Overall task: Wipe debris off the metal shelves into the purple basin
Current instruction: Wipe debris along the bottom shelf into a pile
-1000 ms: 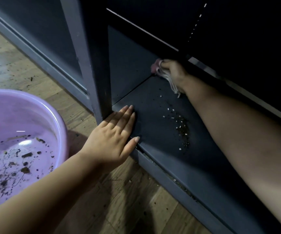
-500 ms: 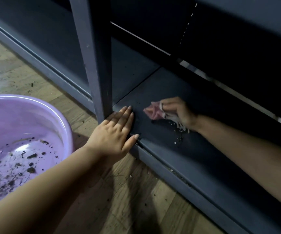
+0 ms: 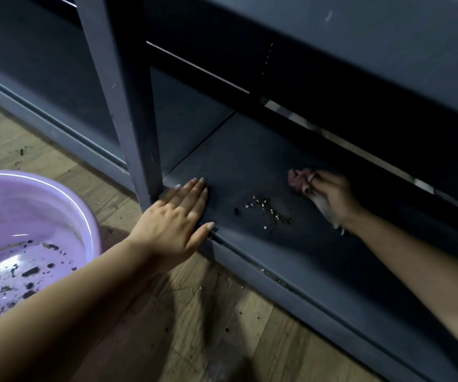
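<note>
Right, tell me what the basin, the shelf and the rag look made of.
Basin: glossy purple plastic, likely; bright glints on rim.
Shelf: painted metal, seemingly; flat matte grey sheet, folded front lip.
Rag: soft pinkish cloth, bunched in the right hand.

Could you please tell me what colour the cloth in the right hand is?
The cloth looks pink with a paler trailing end, seen in the head view.

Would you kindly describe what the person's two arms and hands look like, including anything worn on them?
Both forearms are bare as far as the frame shows; no sleeve, watch, bracelet or glove is visible. The left hand has longish, neatly shaped nails and no ring in sight. The right hand sits in the shelf's shadow, so its nails and any ring cannot be made out.
</note>
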{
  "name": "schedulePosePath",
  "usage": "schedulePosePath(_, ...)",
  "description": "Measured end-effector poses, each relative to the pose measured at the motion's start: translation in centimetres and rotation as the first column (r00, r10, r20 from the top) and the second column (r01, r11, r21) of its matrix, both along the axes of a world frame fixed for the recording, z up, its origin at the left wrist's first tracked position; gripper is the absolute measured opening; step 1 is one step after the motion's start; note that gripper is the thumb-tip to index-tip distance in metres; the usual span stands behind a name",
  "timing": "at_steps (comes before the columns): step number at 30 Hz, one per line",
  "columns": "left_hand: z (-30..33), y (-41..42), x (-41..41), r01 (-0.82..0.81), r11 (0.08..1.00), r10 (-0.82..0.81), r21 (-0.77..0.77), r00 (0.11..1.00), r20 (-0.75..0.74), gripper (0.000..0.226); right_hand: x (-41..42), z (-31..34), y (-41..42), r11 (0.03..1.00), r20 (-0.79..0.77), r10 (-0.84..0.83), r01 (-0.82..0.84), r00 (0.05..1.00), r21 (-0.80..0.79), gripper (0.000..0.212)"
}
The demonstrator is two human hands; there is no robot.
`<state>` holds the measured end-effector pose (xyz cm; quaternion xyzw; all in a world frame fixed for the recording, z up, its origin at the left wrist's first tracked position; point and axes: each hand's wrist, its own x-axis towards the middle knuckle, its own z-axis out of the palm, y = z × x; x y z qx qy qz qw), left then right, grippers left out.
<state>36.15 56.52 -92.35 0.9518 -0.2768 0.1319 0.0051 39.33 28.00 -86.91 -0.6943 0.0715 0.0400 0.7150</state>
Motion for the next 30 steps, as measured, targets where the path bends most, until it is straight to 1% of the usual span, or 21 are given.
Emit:
schedulePosePath(1,0.0,0.0,0.0,-0.003,1.000,0.003,0.000,1.000,-0.003,0.077,-0.3,-0.9,0.3,1.000,0.003,0.024,-0.024,1.000,-0.002,0.047)
schedulePosePath(2,-0.1,-0.1,0.0,-0.006,1.000,0.006,-0.004,1.000,-0.008,0.077,-0.6,-1.5,1.0,0.999,0.004,0.045,-0.045,0.999,-0.007,0.050)
schedulePosePath(3,-0.1,-0.1,-0.1,-0.007,1.000,0.007,-0.009,1.000,-0.013,0.077,-0.8,-1.9,1.9,0.998,-0.014,0.050,-0.051,0.999,-0.032,0.044)
schedulePosePath(4,-0.2,-0.2,-0.1,-0.009,1.000,0.008,-0.015,1.000,-0.021,0.077,-1.0,-2.4,2.8,0.998,-0.034,0.023,-0.025,0.999,-0.065,0.030)
schedulePosePath(5,-0.2,-0.2,-0.1,-0.011,1.000,0.010,-0.021,1.000,-0.028,0.077,-1.3,-2.6,3.7,0.993,-0.004,0.008,-0.008,1.000,-0.114,0.013)
schedulePosePath(7,-0.2,-0.3,-0.2,-0.019,0.999,0.018,-0.027,0.999,-0.031,0.076,-2.0,-3.1,5.3,0.968,0.037,0.026,-0.016,0.999,-0.251,0.017)
schedulePosePath(9,-0.2,-0.3,-0.2,-0.020,1.000,0.019,-0.023,0.999,-0.032,0.076,-2.9,-3.2,6.6,0.945,0.068,0.091,-0.064,0.994,-0.321,0.021)
schedulePosePath(11,-0.1,-0.2,-0.3,-0.013,1.000,0.012,-0.028,0.999,-0.036,0.076,-3.4,-2.1,7.4,0.958,0.071,0.108,-0.085,0.992,-0.273,0.025)
schedulePosePath(12,-0.1,-0.1,-0.3,-0.008,1.000,0.007,-0.030,0.999,-0.036,0.076,-3.4,-1.6,7.3,0.973,0.061,0.093,-0.078,0.994,-0.215,0.028)
schedulePosePath(15,-0.1,0.3,-0.6,0.013,1.000,-0.013,-0.028,1.000,-0.021,0.076,-3.6,1.0,5.0,0.989,0.075,-0.076,0.085,0.994,-0.123,0.030)
schedulePosePath(16,-0.1,0.4,-0.6,0.019,0.999,-0.020,-0.028,1.000,-0.014,0.076,-3.9,1.6,3.6,0.979,0.094,-0.145,0.156,0.985,-0.132,0.032)
schedulePosePath(18,-0.1,0.4,-0.7,0.028,0.999,-0.029,-0.031,1.000,-0.013,0.076,-5.1,2.9,0.2,0.935,0.118,-0.289,0.306,0.950,-0.177,0.040)
schedulePosePath(19,-0.1,0.4,-0.7,0.029,0.999,-0.030,-0.035,0.999,-0.014,0.076,-5.9,3.6,-1.3,0.896,0.124,-0.362,0.381,0.924,-0.228,0.041)
schedulePosePath(21,-0.2,0.3,-0.8,0.026,0.999,-0.027,-0.045,0.999,-0.023,0.076,-7.8,4.0,-5.0,0.792,0.125,-0.496,0.506,0.859,-0.340,0.027)
schedulePosePath(23,-0.2,0.2,-0.9,0.018,0.999,-0.019,-0.051,0.999,-0.029,0.077,-9.7,3.1,-8.3,0.677,0.108,-0.613,0.590,0.783,-0.440,0.023)
schedulePosePath(24,-0.3,0.2,-0.9,0.015,0.998,-0.017,-0.054,1.000,-0.026,0.077,-10.5,2.2,-9.5,0.636,0.091,-0.639,0.591,0.764,-0.496,0.024)
schedulePosePath(25,-0.3,0.1,-0.9,0.015,0.998,-0.016,-0.057,1.000,-0.023,0.077,-11.3,1.1,-10.3,0.613,0.057,-0.637,0.550,0.769,-0.568,0.024)
schedulePosePath(26,-0.3,0.1,-0.9,0.017,0.998,-0.019,-0.059,1.000,-0.024,0.077,-11.8,0.5,-10.4,0.575,0.029,-0.635,0.497,0.772,-0.650,0.029)
schedulePosePath(27,-0.4,0.1,-0.9,0.021,0.998,-0.022,-0.061,0.999,-0.027,0.077,-11.9,0.0,-10.2,0.539,0.009,-0.636,0.453,0.772,-0.710,0.041)
schedulePosePath(28,-0.4,0.1,-0.9,0.023,0.998,-0.025,-0.061,0.999,-0.026,0.077,-11.6,-0.1,-9.4,0.529,0.005,-0.625,0.427,0.781,-0.734,0.049)
schedulePosePath(30,-0.4,0.0,-0.9,0.017,0.998,-0.018,-0.057,1.000,-0.014,0.078,-9.9,-0.8,-7.5,0.533,0.019,-0.549,0.367,0.836,-0.762,0.054)
